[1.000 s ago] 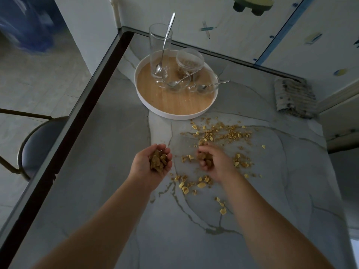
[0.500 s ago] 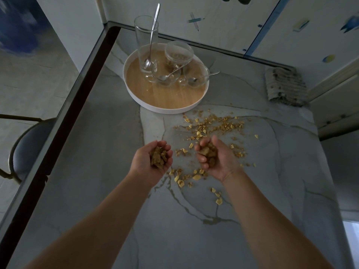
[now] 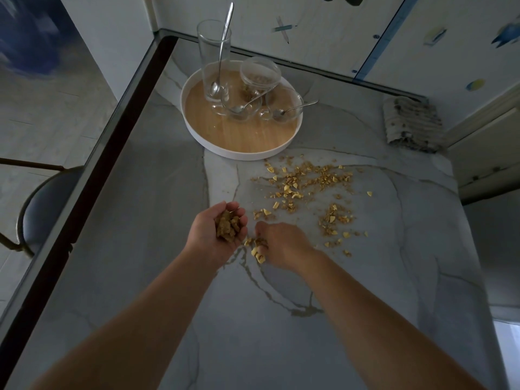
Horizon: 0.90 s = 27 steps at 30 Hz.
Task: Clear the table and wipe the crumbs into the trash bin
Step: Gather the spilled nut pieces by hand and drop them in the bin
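Since half a second ago the right hand (image 3: 282,246) has been turned palm-down and lowered onto the table (image 3: 140,249), fingers curled round a few crumbs (image 3: 306,181); the left hand (image 3: 218,235) is kept cupped, palm up, holding a gathered heap. Loose pieces are best swept toward the cupped palm, which should be held level; most crumbs are scattered beyond, near the tray (image 3: 242,153) of glassware; a folded cloth (image 3: 412,125) is lying far right; no trash bin is seen.
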Tool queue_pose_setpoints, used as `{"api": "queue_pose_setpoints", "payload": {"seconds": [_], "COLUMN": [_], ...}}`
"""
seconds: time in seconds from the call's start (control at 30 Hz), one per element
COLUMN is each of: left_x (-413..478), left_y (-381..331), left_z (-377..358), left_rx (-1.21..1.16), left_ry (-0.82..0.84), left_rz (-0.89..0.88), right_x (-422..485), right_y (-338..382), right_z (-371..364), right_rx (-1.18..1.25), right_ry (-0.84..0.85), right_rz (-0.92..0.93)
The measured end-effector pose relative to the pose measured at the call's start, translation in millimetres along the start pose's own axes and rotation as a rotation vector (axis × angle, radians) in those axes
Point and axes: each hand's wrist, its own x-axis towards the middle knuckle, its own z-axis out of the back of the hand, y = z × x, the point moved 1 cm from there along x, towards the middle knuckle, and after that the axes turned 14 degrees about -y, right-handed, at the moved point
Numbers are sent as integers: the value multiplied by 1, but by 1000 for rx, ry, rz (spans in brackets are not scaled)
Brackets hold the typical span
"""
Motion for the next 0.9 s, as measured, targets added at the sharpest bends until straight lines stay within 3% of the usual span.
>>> {"api": "queue_pose_setpoints", "payload": {"seconds": [0.1, 0.17, 0.23, 0.37, 0.43, 0.53, 0.63, 0.7, 0.8, 0.9], "left_x": [-2, -3, -4, -5, -5, -5, -4, -5, -6, -7], "left_y": [3, 6, 8, 8, 8, 12, 14, 15, 17, 18], "left_z": [4, 6, 8, 11, 11, 11, 11, 10, 8, 8], "left_rx": [-6, -8, -7, -11, -9, 1, 7, 13, 18, 22], "left_ry": [-5, -15, -24, -32, -34, -31, -31, -38, -32, -32], "left_rz": [9, 13, 16, 12, 9, 19, 28, 19, 8, 3], "right_x": [1, -1, -4, -20, -27, -32, -33, -32, -28, -22], "right_y": [3, 1, -5, -21, -31, -39, -42, -41, -35, -28], "right_z": [-2, -4, -6, 1, 3, 0, 0, 2, 1, -4], "right_rx": [-42, 91, 438, 1439, 1827, 2024, 1993, 1849, 1330, 645], "right_ry": [-41, -88, -137, -90, -78, -92, -105, -121, -158, -237], "right_rz": [32, -64, -254, -553, -565, -476, -482, -544, -579, -366]}}
